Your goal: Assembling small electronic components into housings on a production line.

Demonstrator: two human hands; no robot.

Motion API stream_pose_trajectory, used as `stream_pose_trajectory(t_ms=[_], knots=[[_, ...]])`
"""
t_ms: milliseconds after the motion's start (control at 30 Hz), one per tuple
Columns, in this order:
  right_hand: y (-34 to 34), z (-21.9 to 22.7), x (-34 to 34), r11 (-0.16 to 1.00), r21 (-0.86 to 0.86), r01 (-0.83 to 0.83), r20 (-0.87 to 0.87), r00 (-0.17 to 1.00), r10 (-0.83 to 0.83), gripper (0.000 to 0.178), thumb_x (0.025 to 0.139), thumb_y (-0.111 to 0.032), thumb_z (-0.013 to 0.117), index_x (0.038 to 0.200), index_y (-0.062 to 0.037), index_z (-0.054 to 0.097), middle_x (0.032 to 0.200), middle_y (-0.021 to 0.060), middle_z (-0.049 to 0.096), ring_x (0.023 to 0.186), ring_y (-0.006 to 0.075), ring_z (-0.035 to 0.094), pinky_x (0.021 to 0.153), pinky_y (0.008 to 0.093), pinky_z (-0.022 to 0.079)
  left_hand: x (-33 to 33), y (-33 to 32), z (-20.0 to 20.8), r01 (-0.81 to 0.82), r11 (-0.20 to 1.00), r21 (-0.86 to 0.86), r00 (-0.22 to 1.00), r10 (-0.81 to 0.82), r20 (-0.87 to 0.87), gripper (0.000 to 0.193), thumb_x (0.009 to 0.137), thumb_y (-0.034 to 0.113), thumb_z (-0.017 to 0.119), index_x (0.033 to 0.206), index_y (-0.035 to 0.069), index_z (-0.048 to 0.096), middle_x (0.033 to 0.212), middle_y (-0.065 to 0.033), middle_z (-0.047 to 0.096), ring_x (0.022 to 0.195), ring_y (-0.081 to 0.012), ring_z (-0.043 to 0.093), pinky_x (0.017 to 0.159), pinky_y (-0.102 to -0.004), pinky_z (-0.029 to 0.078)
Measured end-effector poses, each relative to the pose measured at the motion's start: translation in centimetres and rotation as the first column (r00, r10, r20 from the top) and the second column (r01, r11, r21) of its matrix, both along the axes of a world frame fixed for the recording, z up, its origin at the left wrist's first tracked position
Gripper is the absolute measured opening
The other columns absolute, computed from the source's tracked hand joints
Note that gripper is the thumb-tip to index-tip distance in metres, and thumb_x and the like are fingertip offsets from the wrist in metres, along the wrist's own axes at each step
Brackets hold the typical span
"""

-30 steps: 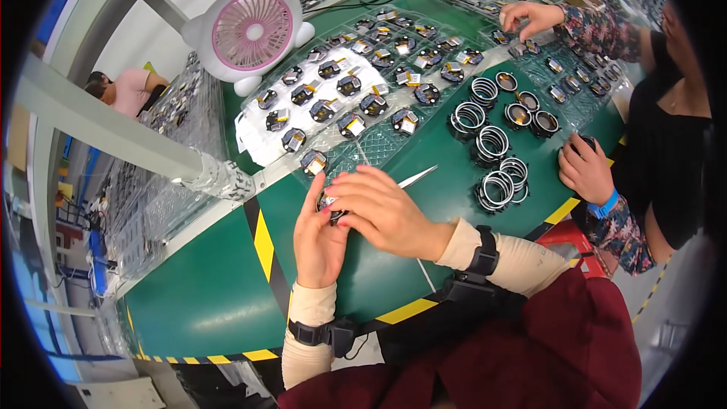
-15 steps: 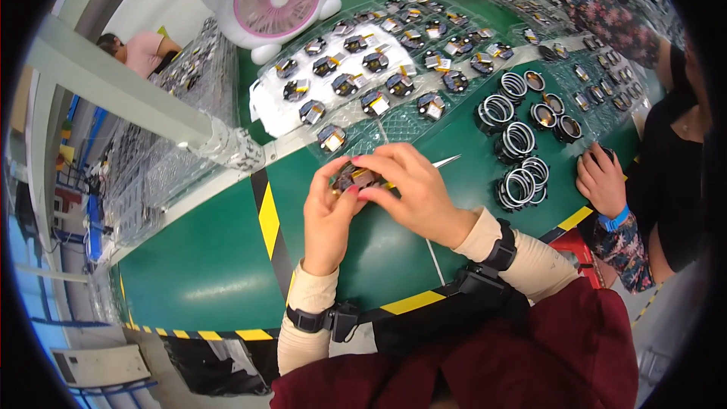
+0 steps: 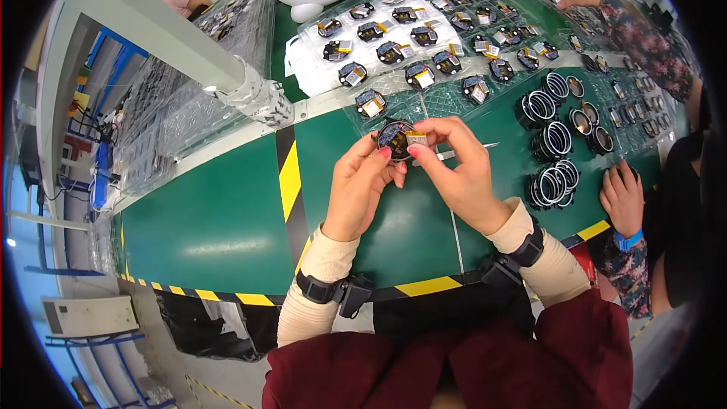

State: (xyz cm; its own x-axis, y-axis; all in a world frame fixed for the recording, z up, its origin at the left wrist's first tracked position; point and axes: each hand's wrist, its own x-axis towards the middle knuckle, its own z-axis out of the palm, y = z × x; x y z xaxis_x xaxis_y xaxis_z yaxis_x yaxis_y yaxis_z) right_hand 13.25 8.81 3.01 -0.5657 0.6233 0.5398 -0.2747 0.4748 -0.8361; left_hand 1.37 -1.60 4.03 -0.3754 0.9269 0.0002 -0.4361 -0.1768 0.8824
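At frame centre our left hand [image 3: 362, 185] and right hand [image 3: 460, 174] both pinch one round black module [image 3: 397, 138] — raised off the green table [image 3: 219, 220] for close work.

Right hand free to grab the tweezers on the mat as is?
Probably not: the right hand and left hand both hold the round module. The tweezers lie partly under the right hand.
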Motion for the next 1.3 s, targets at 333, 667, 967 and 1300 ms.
stream_pose_trajectory(t_ms=[333, 667, 967, 1300], knots=[[-0.2, 0.5, 0.0, 0.806, -0.519, -0.286, -0.106, 0.957, 0.271, 0.022, 0.085, -0.001, 0.052, 0.107, 0.0015, 0.048, 0.084, 0.0037, 0.055, 0.074, 0.0086, 0.053, 0.065, 0.021, 0.043, 0.4, 0.2, 1.3, -0.067, 0.992, -0.104, 0.991, 0.079, 0.111, 0.024, 0.089, 0.006, 0.043, 0.111, -0.003, 0.05, 0.09, -0.0071, 0.057, 0.071, -0.0122, 0.055, 0.059, -0.0256, 0.05], [-0.3, -0.2, -0.3, 0.776, -0.554, -0.3, -0.132, 0.953, 0.274, 0.027, 0.086, 0.0, 0.051, 0.111, 0.0005, 0.044, 0.088, 0.0045, 0.052, 0.075, 0.0094, 0.053, 0.066, 0.0221, 0.045, 1.0, 0.4, 0.5, -0.164, 0.98, -0.115, 0.975, 0.143, -0.171, 0.03, 0.088, 0.001, 0.043, 0.118, -0.001, 0.047, 0.089, -0.0068, 0.057, 0.06, -0.0087, 0.052, 0.054, -0.0213, 0.045], [-0.2, 0.1, -0.3, 0.775, -0.561, -0.29, -0.076, 0.951, 0.301, 0.032, 0.086, 0.002, 0.049, 0.117, 0.0007, 0.042, 0.093, 0.0056, 0.052, 0.077, 0.0098, 0.054, 0.067, 0.0238, 0.047, -0.1, 0.4, -1.0, -0.334, 0.942, -0.036, 0.763, 0.248, -0.597, 0.033, 0.087, -0.001, 0.046, 0.12, 0.002, 0.047, 0.085, -0.0057, 0.058, 0.06, -0.0074, 0.053, 0.048, -0.0184, 0.043], [0.0, -0.4, -0.3, 0.773, -0.544, -0.328, -0.096, 0.939, 0.331, 0.028, 0.086, 0.002, 0.049, 0.114, 0.0019, 0.048, 0.091, 0.0046, 0.054, 0.082, 0.009, 0.054, 0.069, 0.0232, 0.047, 1.2, 0.4, 0.3, -0.255, 0.954, -0.156, 0.954, 0.222, -0.202, 0.03, 0.085, 0.0, 0.049, 0.115, 0.0, 0.051, 0.085, -0.0047, 0.057, 0.054, -0.0049, 0.049, 0.039, -0.0179, 0.038]])
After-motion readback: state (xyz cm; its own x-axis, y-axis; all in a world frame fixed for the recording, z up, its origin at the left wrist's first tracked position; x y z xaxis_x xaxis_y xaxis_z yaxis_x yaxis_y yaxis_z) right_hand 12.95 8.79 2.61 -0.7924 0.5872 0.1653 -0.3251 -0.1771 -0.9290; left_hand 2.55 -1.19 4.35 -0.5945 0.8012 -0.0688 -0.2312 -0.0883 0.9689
